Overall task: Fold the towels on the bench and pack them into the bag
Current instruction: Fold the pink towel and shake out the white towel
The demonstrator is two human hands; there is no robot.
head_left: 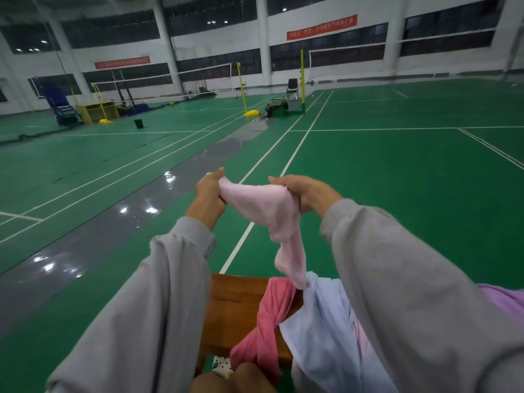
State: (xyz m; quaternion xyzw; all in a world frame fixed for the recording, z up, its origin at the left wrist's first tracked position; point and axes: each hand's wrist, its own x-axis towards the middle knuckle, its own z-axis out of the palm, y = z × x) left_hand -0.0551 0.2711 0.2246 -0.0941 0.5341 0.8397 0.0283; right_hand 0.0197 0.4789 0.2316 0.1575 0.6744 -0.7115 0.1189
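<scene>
Gripping towel (262, 212) (L hand (209, 190), R hand (304, 192))

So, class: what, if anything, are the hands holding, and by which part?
The pale pink towel, by its upper edge: left hand grips one end, right hand the other.

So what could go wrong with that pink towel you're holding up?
The light pink towel hangs bunched between the left hand and right hand, so it may fold crooked. Its low end dangles by the pale blue towel and dark pink towel lying on the bench, and might drag them off onto the floor.
</scene>
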